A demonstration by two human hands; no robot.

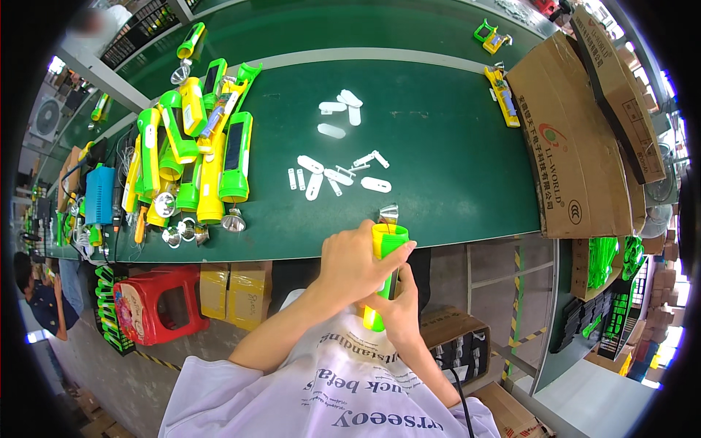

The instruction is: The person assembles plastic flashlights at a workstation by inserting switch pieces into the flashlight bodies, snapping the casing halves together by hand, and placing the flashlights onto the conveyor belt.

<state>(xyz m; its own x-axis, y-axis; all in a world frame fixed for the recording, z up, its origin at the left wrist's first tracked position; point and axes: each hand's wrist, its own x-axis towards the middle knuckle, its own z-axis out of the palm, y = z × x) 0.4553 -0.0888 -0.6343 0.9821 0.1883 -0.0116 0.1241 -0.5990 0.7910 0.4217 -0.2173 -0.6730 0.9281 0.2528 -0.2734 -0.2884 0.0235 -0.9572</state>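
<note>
A yellow and green flashlight body (374,320) is held upright against my shirt, just off the bench's front edge. My left hand (352,257) is closed around its upper part near the open round end. Lower down, my right hand (400,305) grips the same body. A shiny reflector cup (389,212) sticks out beyond the open end, apart from the rim, with thin wires at its base. My fingers cover most of the body's middle. Several white oval plates (376,185) and small white strips lie on the green bench beyond my hands.
A pile of green and yellow flashlights (235,157) with loose reflectors fills the bench's left side, beside a blue box (99,196). At right stands a large cardboard box (566,139). Below the edge are a red stool (157,306) and cartons (252,292). Another person is at far left.
</note>
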